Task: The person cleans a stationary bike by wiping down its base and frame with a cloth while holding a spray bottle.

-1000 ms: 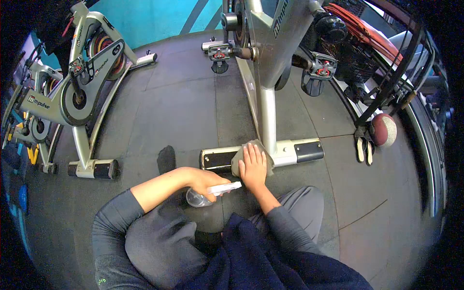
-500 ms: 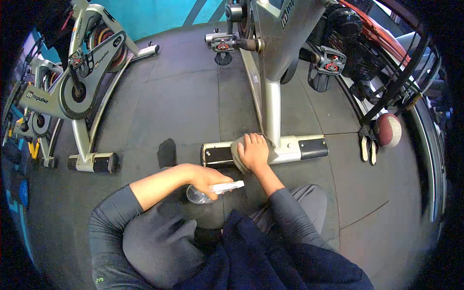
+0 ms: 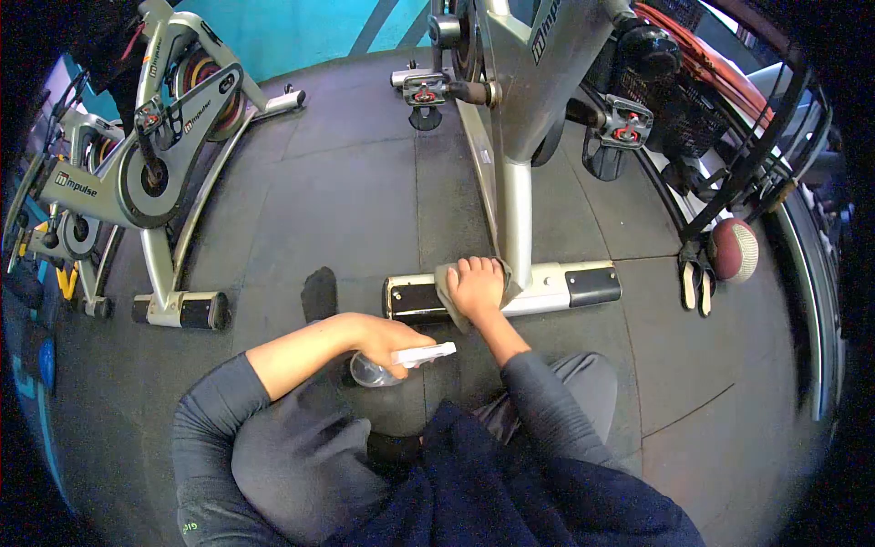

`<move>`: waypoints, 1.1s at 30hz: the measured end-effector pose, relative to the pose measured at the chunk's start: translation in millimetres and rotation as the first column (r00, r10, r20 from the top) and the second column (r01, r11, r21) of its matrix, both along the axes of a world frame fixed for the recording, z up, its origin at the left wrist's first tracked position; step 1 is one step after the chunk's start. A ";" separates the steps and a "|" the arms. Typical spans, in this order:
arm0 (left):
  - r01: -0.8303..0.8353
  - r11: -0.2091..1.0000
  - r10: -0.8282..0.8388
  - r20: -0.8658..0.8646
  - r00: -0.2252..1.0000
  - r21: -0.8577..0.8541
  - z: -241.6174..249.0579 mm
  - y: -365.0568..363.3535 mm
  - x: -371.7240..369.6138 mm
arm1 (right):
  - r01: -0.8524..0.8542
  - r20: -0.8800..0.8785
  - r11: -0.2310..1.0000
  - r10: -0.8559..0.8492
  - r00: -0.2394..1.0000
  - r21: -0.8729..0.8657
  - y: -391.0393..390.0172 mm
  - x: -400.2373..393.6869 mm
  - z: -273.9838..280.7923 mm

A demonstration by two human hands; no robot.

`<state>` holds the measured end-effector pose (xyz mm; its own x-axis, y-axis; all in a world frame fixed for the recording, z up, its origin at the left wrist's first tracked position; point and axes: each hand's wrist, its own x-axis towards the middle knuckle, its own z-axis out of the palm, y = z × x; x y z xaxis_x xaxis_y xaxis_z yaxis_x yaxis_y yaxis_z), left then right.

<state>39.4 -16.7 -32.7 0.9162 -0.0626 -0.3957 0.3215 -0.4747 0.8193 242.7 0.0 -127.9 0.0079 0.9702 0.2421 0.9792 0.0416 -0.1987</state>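
My left hand (image 3: 387, 342) is closed around a clear spray bottle (image 3: 370, 372) with a white trigger head, held tilted above the floor in front of my knees. Its nozzle points to the right. Ahead of it, my right hand (image 3: 478, 292) presses a grey-green cloth (image 3: 447, 299) over the rear foot bar (image 3: 550, 284) of an exercise bike. The fingers curl over the bar's top, left of the silver upright post (image 3: 517, 219). Black caps cover both ends of the bar. Part of the cloth is hidden under my palm.
Another exercise bike (image 3: 137, 187) stands at the left. Pedals (image 3: 627, 123) hang over the floor ahead. To the right are a maroon-and-cream ball (image 3: 735, 250), a pair of black items with pale strips (image 3: 696, 283) and a metal rack. A dark sock-like shape (image 3: 319, 294) shows beside my left forearm.
My right hand and the cloth have shifted very slightly left along the bar. My left hand keeps its hold on the spray bottle. The whole view has moved a little.
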 end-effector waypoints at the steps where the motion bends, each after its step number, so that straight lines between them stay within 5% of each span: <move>1: -0.001 1.000 0.001 0.005 1.000 0.004 2.3 -0.3 -1.6 | -0.019 -0.002 0.987 0.020 1.000 0.162 -8.3 -1.8 -6.8; 5: -0.027 1.000 0.027 -0.030 0.999 -0.003 12.5 -1.2 -8.3 | -0.046 0.074 0.964 0.028 0.997 0.262 -47.3 -12.8 -21.7; 10: -0.039 0.999 0.038 -0.041 0.998 -0.037 7.7 -2.3 -22.4 | -0.059 0.035 0.985 0.054 0.998 0.160 -84.6 -27.4 -23.5; 19: -0.074 0.995 0.068 -0.100 0.993 -0.062 6.2 -5.8 -40.6 | -0.104 0.018 0.963 0.102 0.995 0.251 -27.6 -40.1 -13.1; 21: -0.087 0.995 0.080 -0.116 0.990 -0.054 5.4 -6.5 -40.7 | -0.093 -0.027 0.995 0.094 0.995 0.020 -13.5 -43.6 4.3; 23: -0.088 0.995 0.082 -0.126 0.989 -0.041 4.7 -7.1 -39.4 | -0.082 -0.014 0.996 0.082 0.997 0.031 4.1 -44.0 2.7; 25: -0.096 0.992 0.088 -0.105 0.991 -0.079 5.4 -5.2 -39.3 | -0.074 0.009 0.969 0.078 0.997 -0.237 14.6 -44.2 11.3; 27: -0.082 0.996 0.076 -0.109 0.991 -0.047 8.7 -3.5 -38.1 | -0.072 0.014 0.972 0.077 0.997 -0.225 13.1 -45.7 7.5; 29: -0.066 0.998 0.063 -0.105 0.992 -0.019 8.2 -2.9 -36.6 | -0.091 -0.001 0.995 0.091 0.996 -0.033 6.5 -45.1 -4.2; 31: -0.052 0.999 0.051 -0.067 0.996 -0.016 6.4 -1.9 -36.6 | -0.090 -0.011 0.991 0.090 0.996 -0.101 -6.3 -45.4 0.0; 33: -0.057 0.998 0.056 -0.078 0.995 -0.015 8.1 -1.9 -37.0 | -0.105 -0.008 0.973 0.109 0.994 0.206 -22.4 -45.8 -17.2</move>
<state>2.3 -18.6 -24.5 0.8851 -0.0190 -0.4651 0.4103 -0.4399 0.7988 196.9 -22.4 -145.1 -0.0867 0.8953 0.4369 0.9629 0.1878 -0.1939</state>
